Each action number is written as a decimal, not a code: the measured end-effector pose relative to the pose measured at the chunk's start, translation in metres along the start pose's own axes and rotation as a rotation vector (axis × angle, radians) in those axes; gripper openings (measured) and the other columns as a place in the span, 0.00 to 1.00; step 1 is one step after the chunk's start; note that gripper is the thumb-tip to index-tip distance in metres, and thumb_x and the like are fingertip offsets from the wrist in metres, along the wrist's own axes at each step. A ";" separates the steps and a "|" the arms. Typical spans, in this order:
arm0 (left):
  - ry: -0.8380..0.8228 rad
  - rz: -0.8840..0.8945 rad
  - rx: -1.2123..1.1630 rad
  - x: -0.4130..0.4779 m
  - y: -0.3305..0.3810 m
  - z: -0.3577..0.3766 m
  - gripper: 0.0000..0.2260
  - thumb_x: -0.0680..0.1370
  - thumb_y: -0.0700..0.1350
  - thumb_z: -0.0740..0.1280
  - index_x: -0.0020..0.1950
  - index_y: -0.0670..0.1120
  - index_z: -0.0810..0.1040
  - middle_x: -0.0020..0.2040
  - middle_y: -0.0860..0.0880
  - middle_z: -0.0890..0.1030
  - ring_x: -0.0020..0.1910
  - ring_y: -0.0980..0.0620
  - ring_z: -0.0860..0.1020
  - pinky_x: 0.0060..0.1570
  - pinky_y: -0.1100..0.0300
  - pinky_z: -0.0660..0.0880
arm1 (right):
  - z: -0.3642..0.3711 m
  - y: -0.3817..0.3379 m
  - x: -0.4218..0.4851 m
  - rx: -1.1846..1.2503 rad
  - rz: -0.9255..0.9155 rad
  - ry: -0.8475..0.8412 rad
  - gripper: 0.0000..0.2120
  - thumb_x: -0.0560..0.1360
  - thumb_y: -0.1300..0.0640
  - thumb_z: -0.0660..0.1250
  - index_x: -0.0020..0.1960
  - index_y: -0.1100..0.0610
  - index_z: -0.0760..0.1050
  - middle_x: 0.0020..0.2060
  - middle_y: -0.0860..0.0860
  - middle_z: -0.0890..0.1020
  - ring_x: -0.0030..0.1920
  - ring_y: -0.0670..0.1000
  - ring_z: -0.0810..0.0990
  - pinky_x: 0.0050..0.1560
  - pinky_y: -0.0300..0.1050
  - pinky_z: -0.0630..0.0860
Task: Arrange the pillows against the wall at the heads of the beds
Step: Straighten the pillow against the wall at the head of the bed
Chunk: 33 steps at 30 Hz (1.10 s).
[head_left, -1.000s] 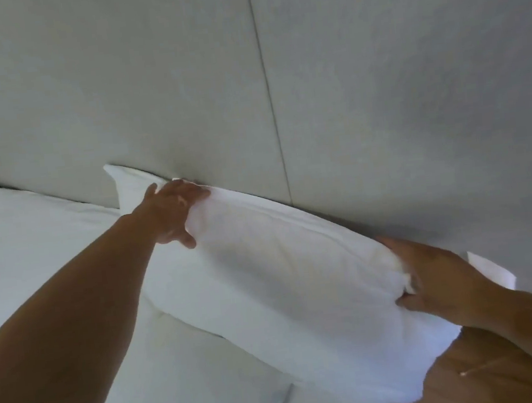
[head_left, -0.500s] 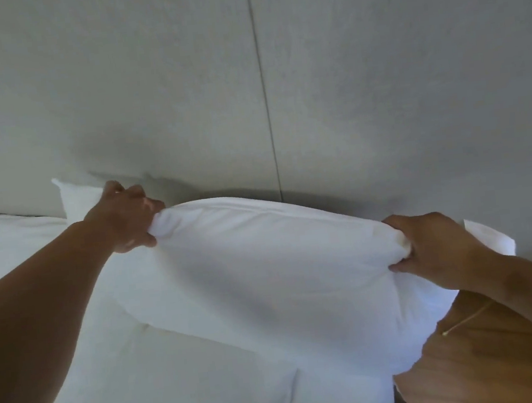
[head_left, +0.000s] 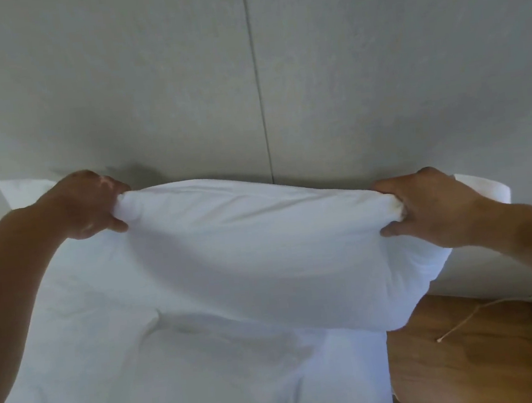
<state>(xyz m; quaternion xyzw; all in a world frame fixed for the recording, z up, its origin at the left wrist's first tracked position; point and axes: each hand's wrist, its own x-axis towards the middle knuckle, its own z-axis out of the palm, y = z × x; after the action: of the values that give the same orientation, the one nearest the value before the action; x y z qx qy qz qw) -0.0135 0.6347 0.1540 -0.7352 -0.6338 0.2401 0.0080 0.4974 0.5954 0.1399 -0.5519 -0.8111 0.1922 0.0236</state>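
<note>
Grey wall (head_left: 376,75) | one pillow (head_left: 247,252) | left hand (head_left: 91,205), right hand (head_left: 432,206) both clench its top edge

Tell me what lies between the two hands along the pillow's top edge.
Only the pillow itself: in the head view its top edge runs bare from the left hand to the right hand, each bunching the fabric in its grip.

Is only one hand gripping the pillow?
No: the left hand and right hand each pinch the pillow top edge.

2 bare forearms, left hand (head_left: 89,203), right hand (head_left: 436,206), no sleeves
</note>
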 end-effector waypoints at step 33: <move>-0.120 -0.291 -0.119 0.040 -0.031 0.059 0.32 0.65 0.61 0.80 0.66 0.58 0.78 0.60 0.53 0.84 0.65 0.45 0.79 0.65 0.44 0.68 | 0.067 0.009 0.040 -0.161 0.209 -0.074 0.29 0.66 0.40 0.77 0.64 0.43 0.75 0.46 0.46 0.83 0.48 0.54 0.79 0.47 0.50 0.76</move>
<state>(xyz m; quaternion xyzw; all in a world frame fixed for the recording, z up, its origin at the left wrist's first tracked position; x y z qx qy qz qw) -0.0604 0.6609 0.0978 -0.6194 -0.7459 0.2418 -0.0389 0.4728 0.6147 0.0680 -0.6260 -0.7623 0.1480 -0.0710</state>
